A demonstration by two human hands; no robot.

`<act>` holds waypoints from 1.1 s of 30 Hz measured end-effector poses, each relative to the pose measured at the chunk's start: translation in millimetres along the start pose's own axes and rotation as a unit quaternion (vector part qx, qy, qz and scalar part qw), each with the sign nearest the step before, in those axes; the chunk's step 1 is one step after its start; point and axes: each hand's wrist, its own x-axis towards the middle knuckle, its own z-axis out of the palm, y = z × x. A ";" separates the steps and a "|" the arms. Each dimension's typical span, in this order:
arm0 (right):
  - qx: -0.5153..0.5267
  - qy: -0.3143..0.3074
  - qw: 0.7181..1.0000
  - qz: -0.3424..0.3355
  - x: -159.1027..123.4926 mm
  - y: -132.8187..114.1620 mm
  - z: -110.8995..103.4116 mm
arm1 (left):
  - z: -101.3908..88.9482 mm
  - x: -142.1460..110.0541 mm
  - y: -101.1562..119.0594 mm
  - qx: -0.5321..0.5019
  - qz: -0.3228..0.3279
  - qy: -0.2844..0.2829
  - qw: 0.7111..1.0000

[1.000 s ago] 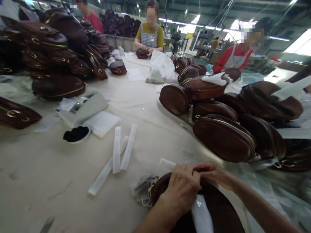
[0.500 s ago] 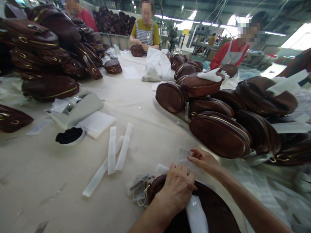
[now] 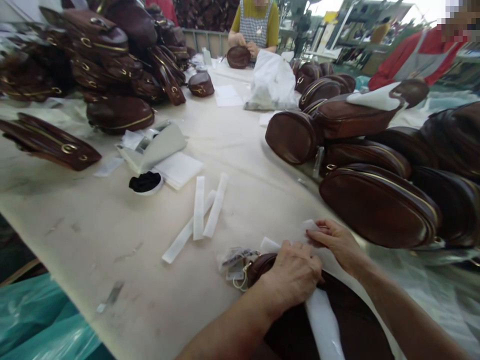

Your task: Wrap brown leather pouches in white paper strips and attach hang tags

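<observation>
A dark brown leather bag (image 3: pixel 356 310) lies at the lower edge in front of me. My left hand (image 3: pixel 296 275) is closed over its top part, fingers curled on a white wrapping strip (image 3: pixel 324 325) that runs down the bag from under the hand. A white strip end (image 3: pixel 269 245) pokes out beyond the knuckles. Just to the right, my right hand (image 3: pixel 339 245) pinches a small whitish piece (image 3: pixel 309 225), perhaps tape, at its fingertips. Tags in clear plastic (image 3: pixel 235 261) hang by a white string at the bag's left end.
Several white strips (image 3: pixel 198 207) lie left of the bag, near a tape dispenser (image 3: pixel 152 147), white sheets (image 3: pixel 180 169) and a round black pad (image 3: pixel 145 182). Brown bags are piled at right (image 3: pixel 378 205) and far left (image 3: pixel 120 112). Across the table a person (image 3: pixel 258 25) handles a small bag.
The view has shifted left and down, so the table's left edge and teal plastic now show. My right fingertips have closed on the whitish piece; my left hand stays on the bag.
</observation>
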 end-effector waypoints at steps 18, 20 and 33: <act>0.009 0.156 0.982 -0.103 -81.7 -10.6 7.6 | -9.8 3.1 -3.7 -0.087 -0.108 -0.038 0.990; -0.049 0.175 0.975 -0.127 -96.0 -4.8 11.1 | -11.1 2.6 -4.4 -0.100 -0.135 -0.029 0.985; -0.289 0.141 0.881 -0.348 -146.1 19.3 22.3 | -16.1 0.5 -20.4 -0.230 -0.108 -0.036 0.966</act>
